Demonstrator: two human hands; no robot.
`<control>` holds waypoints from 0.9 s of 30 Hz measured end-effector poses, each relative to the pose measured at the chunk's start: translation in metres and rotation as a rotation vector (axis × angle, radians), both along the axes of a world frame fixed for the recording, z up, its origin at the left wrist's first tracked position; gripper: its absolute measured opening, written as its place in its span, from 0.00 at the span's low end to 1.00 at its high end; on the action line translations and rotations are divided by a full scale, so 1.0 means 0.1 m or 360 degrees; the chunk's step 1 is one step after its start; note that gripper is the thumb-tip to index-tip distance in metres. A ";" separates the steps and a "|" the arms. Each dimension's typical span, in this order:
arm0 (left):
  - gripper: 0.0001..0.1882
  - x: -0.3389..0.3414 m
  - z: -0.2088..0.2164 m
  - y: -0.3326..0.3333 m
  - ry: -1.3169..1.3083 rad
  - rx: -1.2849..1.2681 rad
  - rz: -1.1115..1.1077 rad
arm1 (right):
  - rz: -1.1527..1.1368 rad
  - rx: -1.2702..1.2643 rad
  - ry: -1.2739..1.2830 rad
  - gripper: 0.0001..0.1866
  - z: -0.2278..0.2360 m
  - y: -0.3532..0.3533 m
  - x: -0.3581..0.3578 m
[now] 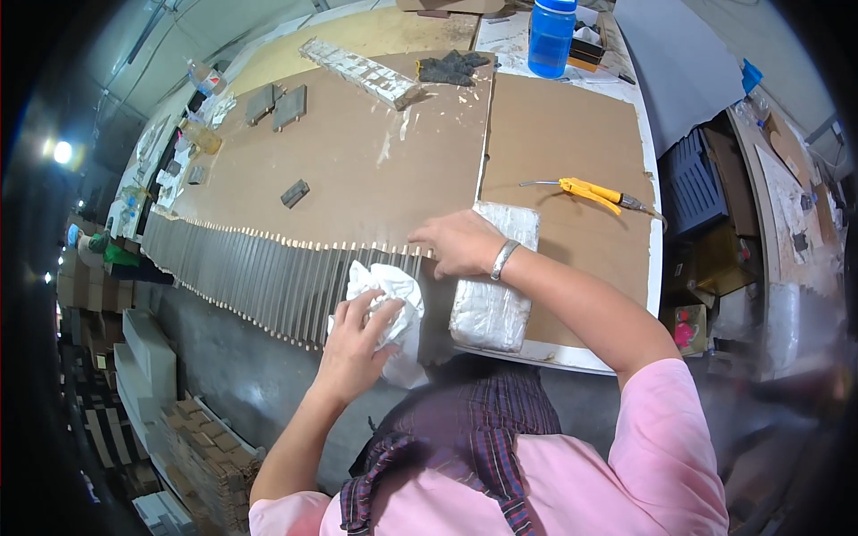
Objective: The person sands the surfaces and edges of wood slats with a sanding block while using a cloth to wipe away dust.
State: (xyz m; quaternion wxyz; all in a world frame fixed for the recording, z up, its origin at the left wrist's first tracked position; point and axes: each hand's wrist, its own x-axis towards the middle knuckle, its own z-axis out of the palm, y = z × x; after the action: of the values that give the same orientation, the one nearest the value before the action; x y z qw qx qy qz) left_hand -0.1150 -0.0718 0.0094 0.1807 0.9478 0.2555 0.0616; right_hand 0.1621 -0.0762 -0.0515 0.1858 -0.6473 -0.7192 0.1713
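Grey strips [259,268] spread across a brown-covered table [375,183], left of that wrapped white block [492,317].
Beyond the block I see a blue bottle [550,45] and an open box [587,62] holding something white; left of it, the left hand [350,357] has fingers clamped on a white cloth [409,293] over the strips, the right hand's [463,243] spread apart at their end.

From where I stand the worktable [572,121] is evenly and fairly brightly lit, with only soft shadows beside the wrapped block [490,317]. A small lamp [62,152] flares at the far left against a dim background, and a pale sheen lies on the grey floor [255,391]. The white cloth [393,284] looks nearly washed out; the slats [259,268] stay fairly crisp. Toward the black rim, straight edges bow, and the lower right smears into blur.
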 end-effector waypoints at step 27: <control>0.30 0.59 0.02 1.01 -0.0414 0.0875 0.0074 | 0.0121 -0.0330 -0.0046 0.24 0.16 0.04 0.02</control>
State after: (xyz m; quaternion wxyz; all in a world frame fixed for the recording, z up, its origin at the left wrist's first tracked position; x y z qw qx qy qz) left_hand -0.0562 0.0295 0.0109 -0.0528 0.9392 0.2255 0.2535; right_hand 0.1637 -0.0721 -0.0360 0.1007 -0.6376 -0.7243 0.2424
